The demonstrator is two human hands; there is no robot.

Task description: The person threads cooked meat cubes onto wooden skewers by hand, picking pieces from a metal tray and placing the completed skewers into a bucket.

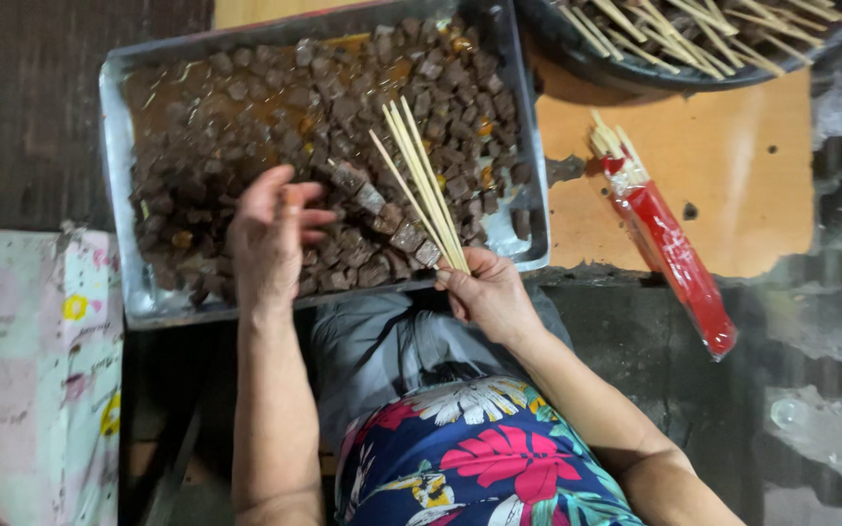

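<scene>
Orange tabletop [733, 166] bears metal tray [119, 146] of meat cubes [343, 127]; right hand [489, 292] clamps bamboo skewers [421, 180], left hand [270, 234] fingers loosely apart over meat.

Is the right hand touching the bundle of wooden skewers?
Touching: the head view shows the right hand closed around the lower ends of the wooden skewers above the tray.

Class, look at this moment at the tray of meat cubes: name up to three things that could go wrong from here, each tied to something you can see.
1. The right hand grips a bundle of skewers with tips fanned over the meat cubes where the left hand works; a finger could get pricked.
2. The metal tray overhangs the table edge above the lap; it might tip.
3. The red skewer packet juts past the orange board and may slide off.
</scene>
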